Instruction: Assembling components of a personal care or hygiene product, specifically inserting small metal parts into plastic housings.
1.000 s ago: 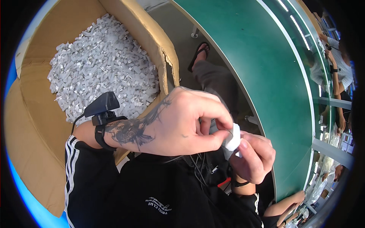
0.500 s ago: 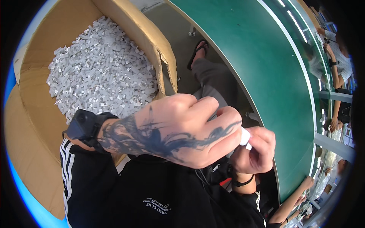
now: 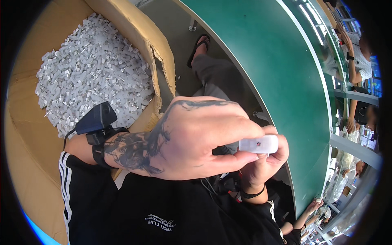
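A small white oblong plastic piece with rounded corners and a dark reddish spot sits between my two hands. My left hand, tattooed and wearing a strapped black device at the wrist, pinches its near end with thumb and fingers. From the far right, my right hand, with a dark cord bracelet, has curled fingers closed around its other end. The left hand hides part of the right hand's grip. Both hands are in front of my black shirt.
A large open cardboard box at the left holds a heap of small white plastic pieces with thin metal parts. A green table curves along the right. Beyond it are other people and grey posts. My leg shows below.
My left hand has turned and its fingers have straightened, so the white plastic piece, mostly covered before, now shows its broad face. The box and table have shifted slightly left in view.
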The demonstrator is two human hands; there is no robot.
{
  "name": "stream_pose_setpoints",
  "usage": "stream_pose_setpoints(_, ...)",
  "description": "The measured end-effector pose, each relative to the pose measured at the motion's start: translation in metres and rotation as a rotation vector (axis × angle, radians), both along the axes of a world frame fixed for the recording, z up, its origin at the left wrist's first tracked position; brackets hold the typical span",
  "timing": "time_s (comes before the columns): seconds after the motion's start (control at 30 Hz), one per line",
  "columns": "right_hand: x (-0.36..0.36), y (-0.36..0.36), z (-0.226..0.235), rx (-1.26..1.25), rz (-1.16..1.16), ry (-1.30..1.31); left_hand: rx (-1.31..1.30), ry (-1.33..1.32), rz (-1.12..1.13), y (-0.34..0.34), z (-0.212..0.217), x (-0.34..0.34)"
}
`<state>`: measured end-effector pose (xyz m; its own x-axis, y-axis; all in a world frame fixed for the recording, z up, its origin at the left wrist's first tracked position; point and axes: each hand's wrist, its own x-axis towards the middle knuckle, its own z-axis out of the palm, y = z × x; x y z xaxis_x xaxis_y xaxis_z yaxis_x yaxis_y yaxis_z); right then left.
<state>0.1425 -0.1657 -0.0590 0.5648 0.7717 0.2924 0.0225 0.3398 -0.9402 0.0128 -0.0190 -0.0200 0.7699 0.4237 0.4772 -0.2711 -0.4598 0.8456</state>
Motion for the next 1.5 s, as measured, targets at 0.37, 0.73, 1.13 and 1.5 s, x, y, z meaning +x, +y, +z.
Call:
stream_pose_setpoints(0.37,-0.005,-0.001,0.006,-0.055,0.070,0.174,-0.192,0.023,-0.051,-0.006,0.003,0.002)
stream_pose_setpoints(0.73,-0.006,0.004,0.008,0.016,0.287,0.264,-0.171,0.079,-0.079,-0.001,0.002,0.000)
stream_pose_setpoints(1.13,-0.002,0.012,0.019,-0.111,0.298,0.147,0.086,-0.068,-0.034,0.004,-0.010,-0.004)
stream_pose_setpoints(1.5,-0.002,0.021,0.039,-0.287,0.277,0.324,0.265,-0.211,0.029,0.026,-0.001,0.000)
